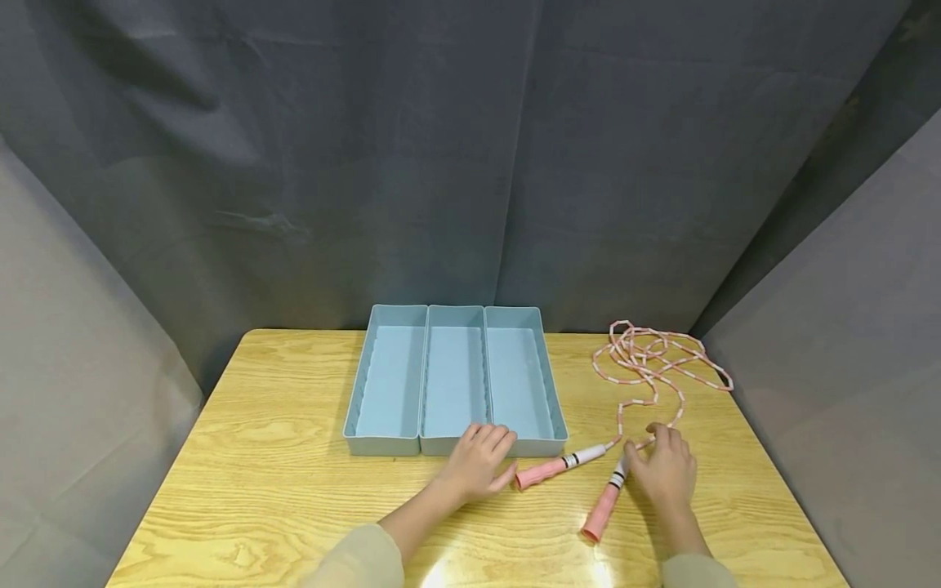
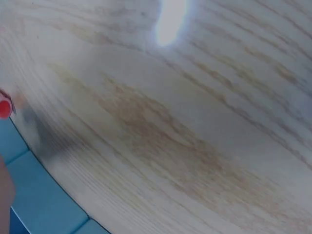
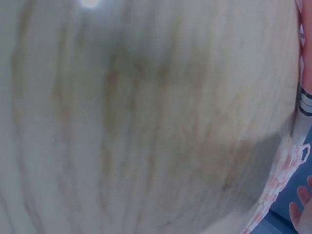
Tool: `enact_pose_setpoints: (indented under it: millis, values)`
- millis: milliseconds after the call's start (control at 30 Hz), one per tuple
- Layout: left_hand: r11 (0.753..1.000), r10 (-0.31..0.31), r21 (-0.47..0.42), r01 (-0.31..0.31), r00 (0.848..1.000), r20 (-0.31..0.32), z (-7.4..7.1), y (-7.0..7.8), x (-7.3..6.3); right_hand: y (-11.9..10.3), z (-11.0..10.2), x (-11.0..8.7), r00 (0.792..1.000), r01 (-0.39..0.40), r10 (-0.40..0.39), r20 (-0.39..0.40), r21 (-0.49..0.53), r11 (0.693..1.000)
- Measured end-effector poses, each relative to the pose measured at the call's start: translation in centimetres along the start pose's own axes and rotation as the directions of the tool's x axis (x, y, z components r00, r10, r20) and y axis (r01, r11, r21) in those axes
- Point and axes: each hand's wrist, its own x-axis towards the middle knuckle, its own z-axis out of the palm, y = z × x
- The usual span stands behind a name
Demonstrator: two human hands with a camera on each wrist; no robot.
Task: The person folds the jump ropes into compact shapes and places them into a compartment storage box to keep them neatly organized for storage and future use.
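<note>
A jump rope (image 1: 638,380) with pink and white beads lies on the table, its two pink and white handles toward the front. Beside the butt end of the left handle (image 1: 544,471) is my left hand (image 1: 474,465), fingers loosely bent at the tray's front rim and thumb close to the handle. My right hand (image 1: 669,474) is at the white end of the right handle (image 1: 603,508), thumb and forefinger apart on either side of the rope. The right wrist view catches this handle (image 3: 306,100) at its edge; in the left wrist view a red handle end (image 2: 5,108) shows.
A light blue tray (image 1: 420,446) with three long compartments stands at the table's back middle. The wooden table (image 1: 287,482) ends at a dark grey curtain (image 1: 331,180) behind, with pale fabric panels left and right. The rope's tangled coil lies at the back right.
</note>
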Motion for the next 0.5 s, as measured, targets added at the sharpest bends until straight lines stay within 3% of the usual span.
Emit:
enact_pose_setpoints:
  millis: [400,500]
  values:
    - [0.999,0.04,-0.006,-0.04,0.999,0.002,0.8,2.2,0.3,0.2,0.8,-1.2,0.996,-0.056,0.057,0.068,-0.024,0.998]
    - [0.999,0.046,-0.006,-0.046,0.998,0.036,1.1,2.7,0.2,0.1,0.8,-1.4,0.994,-0.068,0.071,0.089,-0.036,0.997]
